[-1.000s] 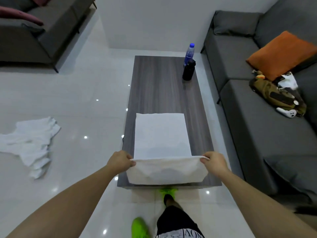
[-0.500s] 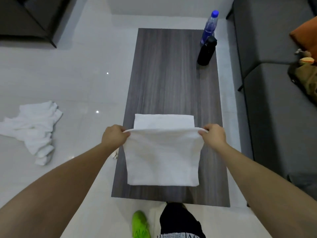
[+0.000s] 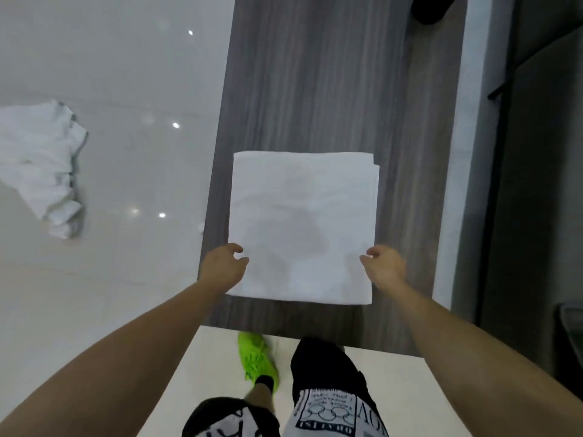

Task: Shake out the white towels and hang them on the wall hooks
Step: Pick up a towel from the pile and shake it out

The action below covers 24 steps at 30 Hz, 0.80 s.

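A white towel lies folded into a flat square on the near end of the dark wooden coffee table. My left hand hovers at the towel's near left side with loosely curled fingers and grips nothing. My right hand is at the near right side, fingers also relaxed and off the cloth. A second white towel lies crumpled on the glossy floor at the left.
A black bottle stands at the table's far right, cut off by the frame. A dark grey sofa runs along the right. Pale tiled floor spreads to the left. My legs and a green shoe are below the table's near edge.
Both hands carried the towel's near edge over to the far edge, folding it in half. They have let go and drawn back to the near corners. The camera tilted further down.
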{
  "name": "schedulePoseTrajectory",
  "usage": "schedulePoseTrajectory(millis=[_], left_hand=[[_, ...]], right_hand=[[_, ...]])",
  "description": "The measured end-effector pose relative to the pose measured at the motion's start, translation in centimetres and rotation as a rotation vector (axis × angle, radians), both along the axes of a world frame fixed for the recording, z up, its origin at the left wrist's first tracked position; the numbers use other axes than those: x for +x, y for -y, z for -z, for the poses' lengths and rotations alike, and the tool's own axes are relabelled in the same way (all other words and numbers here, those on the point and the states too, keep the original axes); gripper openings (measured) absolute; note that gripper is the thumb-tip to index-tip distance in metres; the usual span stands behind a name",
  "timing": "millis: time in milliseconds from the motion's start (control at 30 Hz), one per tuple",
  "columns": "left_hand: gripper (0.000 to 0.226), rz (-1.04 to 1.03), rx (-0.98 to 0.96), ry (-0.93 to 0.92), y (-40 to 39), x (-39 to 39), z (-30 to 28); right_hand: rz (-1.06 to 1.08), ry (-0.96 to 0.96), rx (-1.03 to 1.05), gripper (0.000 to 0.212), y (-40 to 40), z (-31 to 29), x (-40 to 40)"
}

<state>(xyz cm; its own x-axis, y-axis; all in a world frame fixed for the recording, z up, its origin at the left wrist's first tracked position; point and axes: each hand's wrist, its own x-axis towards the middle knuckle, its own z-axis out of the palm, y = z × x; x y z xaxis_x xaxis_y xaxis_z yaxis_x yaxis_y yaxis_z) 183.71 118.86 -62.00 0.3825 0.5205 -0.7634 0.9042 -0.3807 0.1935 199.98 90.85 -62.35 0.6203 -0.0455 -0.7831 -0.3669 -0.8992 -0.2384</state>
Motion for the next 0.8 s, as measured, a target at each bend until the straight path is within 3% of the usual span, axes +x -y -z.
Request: schedulePoseTrajectory(millis=[167,367,667,800], left_hand=[[0.059,-0.177,0.0,-0.087,2.3,-5.0,3.7],[0.027,-0.404,0.041,0.027,3.0,-7.6,5.3],[0.015,-0.625,-0.119,0.09,1.6,-8.1,6.3],[0.011,-0.74,-0.101,0.145,1.6,-8.7,6.3]], right_hand=[[0.18,0.032,-0.088,0.044,1.5,3.7,-6.1],[0.583,0.152,0.037,0.035,2.7,5.9,-8.4],[0.687,0.054,0.261,0.024,3.8,7.0,-8.2],[0.804,-0.049,0.347,0.012,4.4,6.1,-8.7]])
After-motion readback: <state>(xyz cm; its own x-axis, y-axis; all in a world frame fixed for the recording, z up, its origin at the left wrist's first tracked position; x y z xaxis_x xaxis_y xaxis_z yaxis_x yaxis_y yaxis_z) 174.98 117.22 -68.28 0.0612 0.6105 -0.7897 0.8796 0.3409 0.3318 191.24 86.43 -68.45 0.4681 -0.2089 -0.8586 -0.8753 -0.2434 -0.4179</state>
